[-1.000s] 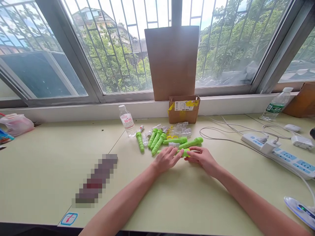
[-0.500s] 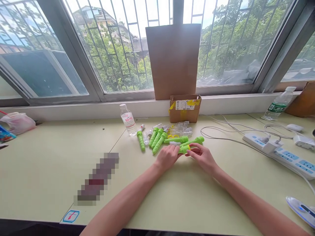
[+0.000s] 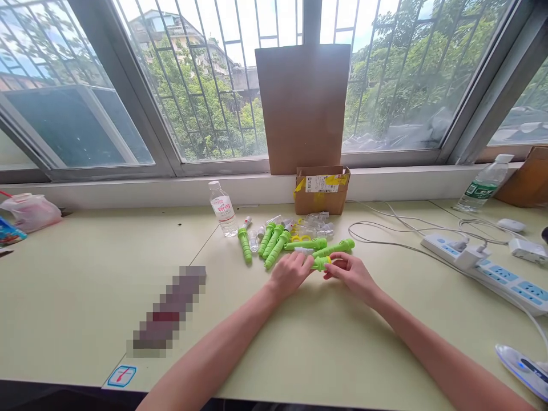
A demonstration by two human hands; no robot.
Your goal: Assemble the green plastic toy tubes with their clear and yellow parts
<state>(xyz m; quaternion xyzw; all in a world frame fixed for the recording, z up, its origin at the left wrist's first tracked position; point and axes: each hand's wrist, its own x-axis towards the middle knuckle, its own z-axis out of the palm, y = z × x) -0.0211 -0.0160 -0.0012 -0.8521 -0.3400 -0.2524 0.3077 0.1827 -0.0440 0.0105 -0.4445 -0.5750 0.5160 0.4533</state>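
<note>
My left hand (image 3: 292,273) is closed around a green plastic tube (image 3: 320,263), whose flared, ridged end points right, and the palm hides the rest of it. At that end sits a yellow ring (image 3: 329,260), mostly covered by the fingertips of my right hand (image 3: 349,274), which pinch it. Just behind my hands lie two more green tubes (image 3: 306,244), with a small white piece (image 3: 303,250) beside them. Several other green tubes (image 3: 277,249) lie in a group to the left, some with clear or white parts at their ends. Loose yellow rings (image 3: 303,238) lie behind.
Clear plastic parts (image 3: 319,224) are piled before a small cardboard box (image 3: 321,200). A water bottle (image 3: 223,210) stands left of the pile, another bottle (image 3: 483,185) far right. Cables and a power strip (image 3: 496,274) cover the right side. A blurred dark object (image 3: 169,311) lies left.
My right fingertips have shifted slightly and curled further around the yellow ring. The left hand keeps its hold on the green tube; the other things stay in place.
</note>
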